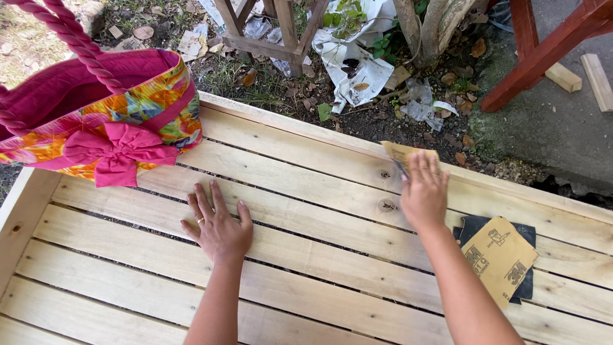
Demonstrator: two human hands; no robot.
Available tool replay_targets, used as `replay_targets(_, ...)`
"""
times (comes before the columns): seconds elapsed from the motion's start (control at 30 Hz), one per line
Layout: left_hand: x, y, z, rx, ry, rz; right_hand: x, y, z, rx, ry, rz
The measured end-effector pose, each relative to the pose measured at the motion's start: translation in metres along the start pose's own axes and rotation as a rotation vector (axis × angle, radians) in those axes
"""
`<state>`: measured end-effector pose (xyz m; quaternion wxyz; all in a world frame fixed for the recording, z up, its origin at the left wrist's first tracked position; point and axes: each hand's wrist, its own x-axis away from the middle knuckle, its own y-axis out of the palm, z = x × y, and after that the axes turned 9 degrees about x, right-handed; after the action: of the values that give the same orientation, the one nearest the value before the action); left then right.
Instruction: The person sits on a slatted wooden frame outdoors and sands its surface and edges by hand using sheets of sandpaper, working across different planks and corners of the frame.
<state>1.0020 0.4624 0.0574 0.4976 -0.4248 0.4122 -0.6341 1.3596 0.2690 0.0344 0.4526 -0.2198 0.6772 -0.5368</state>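
Observation:
My right hand [423, 191] presses a folded tan piece of sandpaper [399, 152] flat against a pale wooden slat near the far edge of a slatted wooden frame [306, 255]. Fingers lie over the sheet, whose far corner sticks out beyond them. My left hand [217, 225] rests palm down on a slat nearer the middle, fingers spread, a ring on one finger, holding nothing.
A pink and floral cloth bag [115, 121] with rope handles sits on the frame's far left corner. Spare sandpaper sheets [501, 255] lie on the slats at right. Beyond the frame: dirt, litter, a tree trunk [434, 25], red wooden legs [543, 51], a concrete slab.

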Motion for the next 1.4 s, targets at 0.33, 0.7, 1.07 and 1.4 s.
replay_targets(0.33,0.002,0.001,-0.001,0.024,0.012,0.039,-0.046,-0.006,-0.053,-0.105,0.073,-0.143)
replay_targets(0.7,0.002,-0.003,0.0,0.045,0.002,0.02,-0.045,0.016,-0.05,-0.145,-0.121,-0.127)
replay_targets(1.07,0.003,0.0,-0.003,0.044,0.001,0.018,-0.059,0.015,-0.048,0.149,-0.548,-0.084)
replay_targets(1.4,0.0,-0.003,-0.001,0.04,-0.007,0.011,-0.036,-0.008,-0.007,0.203,-0.458,-0.136)
